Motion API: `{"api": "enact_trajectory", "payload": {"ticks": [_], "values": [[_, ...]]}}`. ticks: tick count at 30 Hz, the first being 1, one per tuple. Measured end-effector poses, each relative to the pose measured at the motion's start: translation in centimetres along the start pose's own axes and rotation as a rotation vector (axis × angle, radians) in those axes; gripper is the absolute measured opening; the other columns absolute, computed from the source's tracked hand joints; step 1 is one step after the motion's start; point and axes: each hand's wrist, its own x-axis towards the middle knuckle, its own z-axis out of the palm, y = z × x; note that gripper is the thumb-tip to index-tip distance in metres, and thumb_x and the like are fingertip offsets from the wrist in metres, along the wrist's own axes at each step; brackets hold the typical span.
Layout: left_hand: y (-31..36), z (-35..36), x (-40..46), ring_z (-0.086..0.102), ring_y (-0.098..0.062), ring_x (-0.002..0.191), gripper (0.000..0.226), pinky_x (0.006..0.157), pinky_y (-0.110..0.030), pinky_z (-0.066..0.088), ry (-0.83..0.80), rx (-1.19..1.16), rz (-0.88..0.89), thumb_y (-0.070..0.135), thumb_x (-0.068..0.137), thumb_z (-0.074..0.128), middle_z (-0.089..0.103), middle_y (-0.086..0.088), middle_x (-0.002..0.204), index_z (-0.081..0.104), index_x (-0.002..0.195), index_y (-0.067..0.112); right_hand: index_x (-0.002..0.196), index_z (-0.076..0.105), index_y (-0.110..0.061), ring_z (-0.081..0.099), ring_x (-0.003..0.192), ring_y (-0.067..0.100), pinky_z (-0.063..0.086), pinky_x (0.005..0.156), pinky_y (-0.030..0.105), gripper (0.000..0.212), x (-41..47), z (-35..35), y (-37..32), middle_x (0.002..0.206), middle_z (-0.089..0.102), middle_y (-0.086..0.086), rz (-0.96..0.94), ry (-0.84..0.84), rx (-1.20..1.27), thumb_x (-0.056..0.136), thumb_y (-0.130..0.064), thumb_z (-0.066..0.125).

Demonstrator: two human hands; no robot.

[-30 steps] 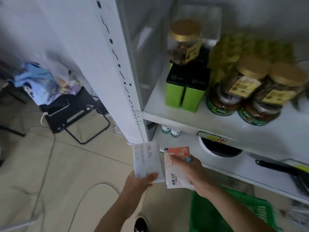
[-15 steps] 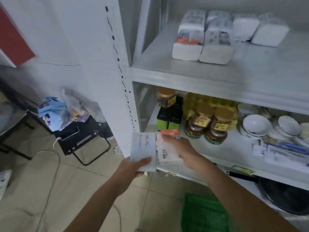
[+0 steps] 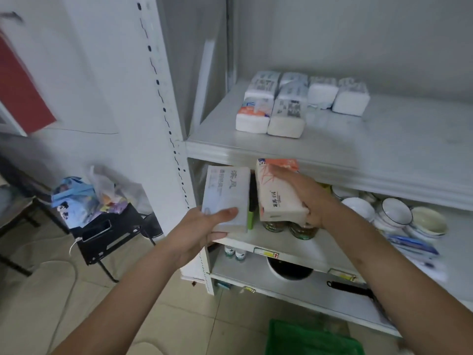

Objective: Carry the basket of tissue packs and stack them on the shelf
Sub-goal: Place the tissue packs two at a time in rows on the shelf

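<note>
**Q:** White metal shelving fills the view. How much of the stacking is done?

**A:** Partly. On the upper shelf [image 3: 384, 139] sits a cluster of tissue packs [image 3: 286, 106], some stacked two high at the front left, others single behind them to the right. Much of that shelf is bare to the right.

**Q:** And the hands?

**A:** Each holds one pack, raised just below the upper shelf's front edge. The left hand [image 3: 197, 231] grips a pale blue-white pack [image 3: 226, 196] from beneath, thumb across its face. The right hand [image 3: 304, 198] wraps a white pack with an orange top [image 3: 277, 190], fingers curled over it. Neither pack is on the shelf yet.

**Q:** What remains?

**A:** Placing these two, at least. The green basket [image 3: 312, 339] stands on the floor at the bottom edge; it is cropped and blurred, so whether more packs wait inside is unclear.
</note>
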Motion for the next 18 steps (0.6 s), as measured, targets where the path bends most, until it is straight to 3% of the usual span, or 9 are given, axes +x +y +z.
{"api": "enact_trajectory", "payload": {"ticks": [4, 7, 11, 15, 18], "values": [[3.6, 3.2, 0.3, 0.077, -0.021, 0.105, 0.038, 0.087, -0.03, 0.062, -0.057, -0.015, 0.079, 0.019, 0.086, 0.079, 0.08, -0.007, 0.112, 0.071, 0.122, 0.01, 0.112, 0.073, -0.013, 0.077, 0.088, 0.033, 0.058, 0.095, 0.054, 0.058, -0.7, -2.8, -3.6, 0.099, 0.08, 0.016, -0.085, 0.051, -0.009, 0.07, -0.048, 0.088], [5.8, 6.3, 1.2, 0.074, -0.024, 0.111, 0.047, 0.1, -0.04, 0.056, -0.108, 0.013, 0.13, 0.021, 0.081, 0.082, 0.079, -0.008, 0.116, 0.069, 0.125, 0.01, 0.117, 0.073, -0.014, 0.077, 0.092, 0.033, 0.058, 0.096, 0.052, 0.059, -1.0, -5.3, -5.6, 0.102, 0.08, 0.015, -0.126, 0.091, 0.006, 0.071, -0.049, 0.087], [7.9, 11.2, 3.0, 0.078, -0.016, 0.1, 0.043, 0.08, -0.028, 0.063, -0.101, 0.047, 0.161, 0.02, 0.082, 0.084, 0.082, -0.002, 0.108, 0.07, 0.122, 0.013, 0.115, 0.073, -0.015, 0.078, 0.095, 0.032, 0.062, 0.088, 0.046, 0.057, -0.8, -9.1, -7.1, 0.103, 0.081, 0.014, -0.173, 0.118, 0.051, 0.071, -0.048, 0.087], [9.7, 15.3, 5.8, 0.073, -0.019, 0.112, 0.058, 0.102, -0.041, 0.057, -0.126, 0.138, 0.199, 0.036, 0.071, 0.092, 0.08, 0.002, 0.115, 0.072, 0.124, 0.019, 0.121, 0.074, -0.018, 0.077, 0.101, 0.033, 0.056, 0.1, 0.05, 0.069, -0.1, -13.0, -8.3, 0.107, 0.08, 0.014, -0.196, 0.153, 0.084, 0.064, -0.053, 0.09], [10.5, 17.6, 7.4, 0.071, -0.016, 0.114, 0.054, 0.103, -0.039, 0.055, -0.16, 0.216, 0.19, 0.041, 0.074, 0.089, 0.08, 0.007, 0.114, 0.073, 0.122, 0.023, 0.121, 0.073, -0.018, 0.077, 0.1, 0.033, 0.055, 0.102, 0.052, 0.073, 0.0, -15.4, -8.8, 0.106, 0.08, 0.014, -0.168, 0.18, 0.081, 0.061, -0.055, 0.09]]}}
